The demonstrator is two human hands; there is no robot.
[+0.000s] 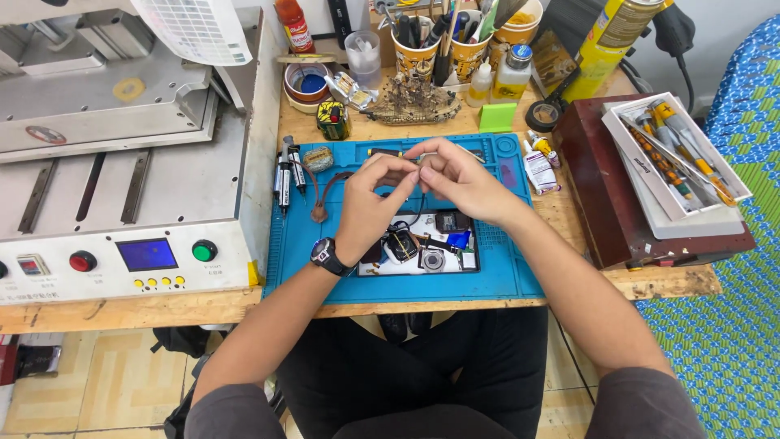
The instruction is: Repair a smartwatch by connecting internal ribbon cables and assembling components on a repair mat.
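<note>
My left hand (pixel 370 199) and my right hand (pixel 459 180) meet over the blue work mat (pixel 504 276), fingertips pinched together on a thin tool with a yellow and black handle (pixel 388 153). A black watch sits on my left wrist (pixel 327 256). Below the hands lies an opened small device (pixel 418 248) with a round lens, dark parts and a blue piece on a black tray. What exactly the fingertips grip is too small to tell.
A grey machine (pixel 122 179) with a small blue screen and red and green buttons fills the left. Cups of tools (pixel 443 45), bottles and a spray can (pixel 609 41) stand at the back. A dark red box (pixel 617 187) holding a white tray of screwdrivers (pixel 674 158) is on the right. Black pens (pixel 286 175) lie at the mat's left edge.
</note>
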